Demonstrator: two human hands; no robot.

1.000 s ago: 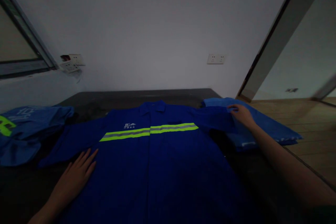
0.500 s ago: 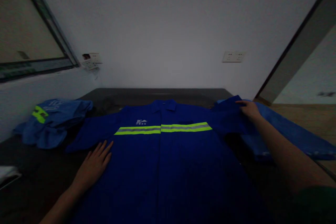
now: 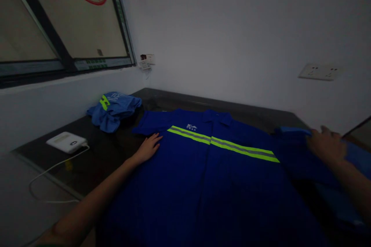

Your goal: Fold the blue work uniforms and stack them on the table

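A dark blue work shirt [image 3: 174, 170] lies spread out, front up, with its collar away from me. A yellow-green band with a grey stripe crosses its chest, and a white logo sits above the band on the left. My left hand [image 3: 148, 148] rests flat on the shirt below the left sleeve, fingers stretched out. At the right sleeve [image 3: 292, 150] is my right hand [image 3: 327, 144], smeared by motion, so its grip does not show clearly. The lower part of the shirt fades into shadow.
A crumpled lighter blue garment [image 3: 116, 110] lies at the table's [image 3: 113, 162] far left. Closer is a white box-shaped device [image 3: 66, 142] with a cable [image 3: 43, 179] hanging over the edge. More blue cloth [image 3: 358, 158] lies at right. Wall and window border the table.
The view has turned left, bringing the white device fully into sight. My left hand stays flat on the shirt. My right hand is now blurred by motion at the right sleeve.
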